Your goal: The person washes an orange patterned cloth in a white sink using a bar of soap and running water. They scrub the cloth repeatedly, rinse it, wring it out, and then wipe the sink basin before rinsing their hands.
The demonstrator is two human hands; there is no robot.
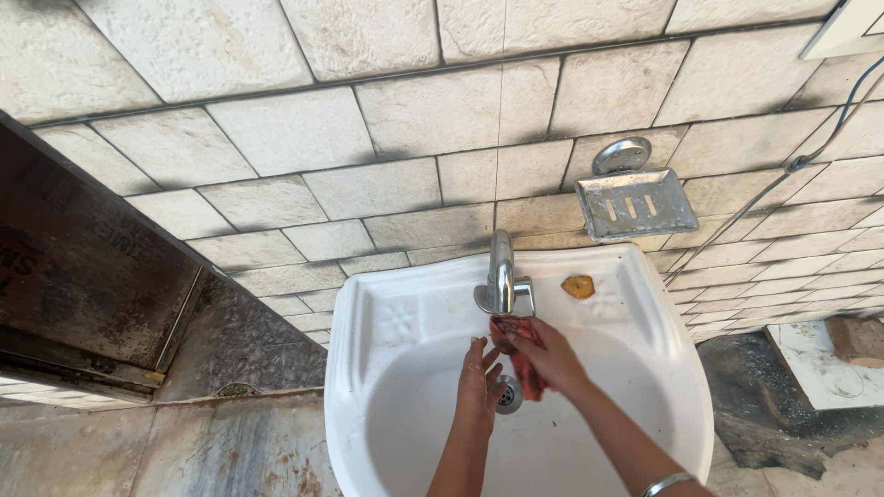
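Right hand fingers are pinching a red cloth under the tap; left hand fingers hovering loosely spread. Cloth looking soft, limp, light; bunching it is gripping best.

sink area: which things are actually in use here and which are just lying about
In use:
right hand
left hand
red cloth, held under the tap
sink

Lying about:
metal soap dish on the wall
small soap piece on the sink ledge
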